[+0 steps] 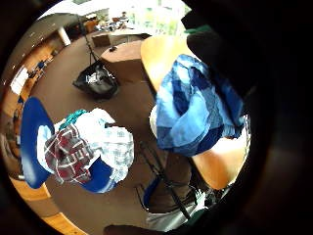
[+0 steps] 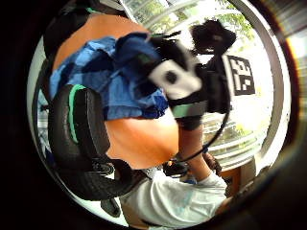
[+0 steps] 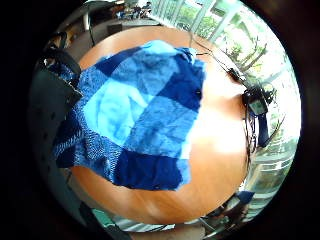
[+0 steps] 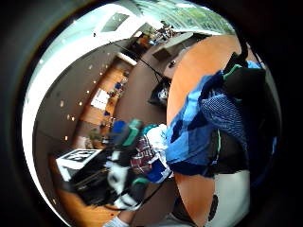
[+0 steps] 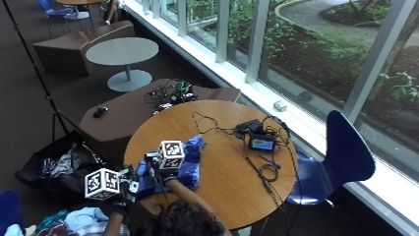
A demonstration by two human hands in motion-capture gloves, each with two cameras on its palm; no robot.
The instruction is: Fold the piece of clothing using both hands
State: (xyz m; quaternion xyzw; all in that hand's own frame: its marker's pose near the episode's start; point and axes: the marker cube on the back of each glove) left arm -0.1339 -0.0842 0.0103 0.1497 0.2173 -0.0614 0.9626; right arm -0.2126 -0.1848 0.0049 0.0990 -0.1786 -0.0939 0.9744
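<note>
Your left hand (image 5: pixel 123 195) and your right hand (image 5: pixel 159 169) were both at the near edge of the round wooden table (image 5: pixel 223 187), at the blue checked garment of soft woven cloth (image 5: pixel 183 164). In the left thumb-side palm view your left fingers (image 2: pixel 79 127) were curled round the hem of the garment, so this hand was gripping it. For the right hand, the cloth hung close before the palm with a dark fingertip (image 4: pixel 244 80) at its bunched edge; I judged that it pinched the cloth, but this was not fully sure. The garment lay partly on the table and partly lifted at your side, crumpled and not yet folded. I judged it light and limp: it would sag and would not hold a crease alone, though it did not look slippery. You would do best to hold it at two corners or at the shoulders.
</note>
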